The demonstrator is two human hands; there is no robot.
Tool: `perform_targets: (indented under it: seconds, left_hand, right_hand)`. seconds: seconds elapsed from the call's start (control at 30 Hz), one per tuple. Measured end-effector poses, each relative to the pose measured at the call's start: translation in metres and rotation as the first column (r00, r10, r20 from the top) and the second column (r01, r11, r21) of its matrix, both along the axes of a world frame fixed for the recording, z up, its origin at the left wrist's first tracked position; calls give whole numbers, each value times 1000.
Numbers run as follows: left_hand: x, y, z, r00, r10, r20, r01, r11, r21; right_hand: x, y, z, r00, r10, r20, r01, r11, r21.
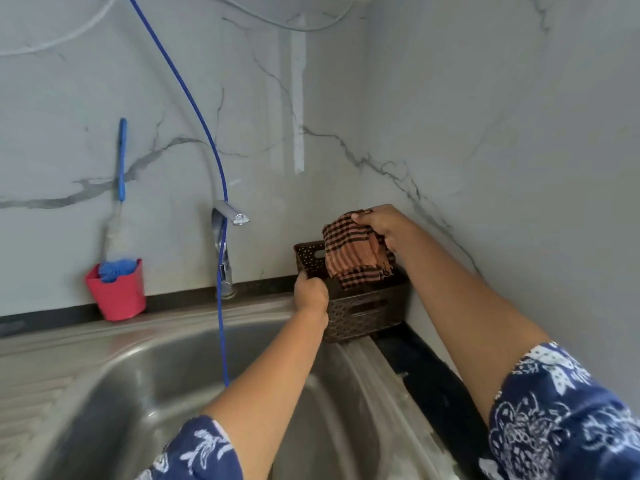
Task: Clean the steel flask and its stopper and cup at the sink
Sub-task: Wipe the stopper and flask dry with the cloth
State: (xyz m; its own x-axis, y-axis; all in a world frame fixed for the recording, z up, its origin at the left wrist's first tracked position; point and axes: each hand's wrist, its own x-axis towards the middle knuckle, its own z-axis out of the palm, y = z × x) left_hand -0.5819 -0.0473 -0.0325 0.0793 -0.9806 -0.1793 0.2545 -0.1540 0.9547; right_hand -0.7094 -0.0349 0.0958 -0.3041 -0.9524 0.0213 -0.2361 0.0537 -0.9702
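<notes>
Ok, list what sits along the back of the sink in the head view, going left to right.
Red cup holding a blue-handled brush → steel tap with the thin blue hose hanging beside it → left hand on the brown basket rim → checked cloth → right hand gripping that cloth.

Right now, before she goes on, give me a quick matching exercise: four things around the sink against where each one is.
Things:
1. checked cloth
2. brown basket
3. bottle brush
4. blue hose

Places:
A. standing in the red cup
B. gripped at its rim by the left hand
C. hanging past the tap into the sink
D. held above the basket by the right hand

Pairs: 1-D, 2-B, 3-A, 4-C
</notes>
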Motion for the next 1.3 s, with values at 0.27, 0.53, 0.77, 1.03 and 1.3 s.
perform_targets:
  seconds: [0.27,0.53,0.77,1.03,1.3]
  left_hand:
    - [7,25,-6,989,39,-140,-50,996,-74]
    - [-1,26,1,982,20,-186,-27,999,-37]
    - [-7,22,6,984,-28,-176,22,999,-34]
    - [51,56,51,988,-40,148,64,985,-158]
    - [220,165,114,940,253,227,-115,866,-487]
  right_hand:
    - [-9,-48,-48,972,143,-189,-35,876,481]
    - [-4,-43,-75,669,388,-634,128,780,613]
    - [-3,-38,-57,530,251,-810,137,917,374]
    - [21,11,-23,690,-46,-722,24,999,-41]
    - [156,91,2,875,141,-464,-294,915,-275]
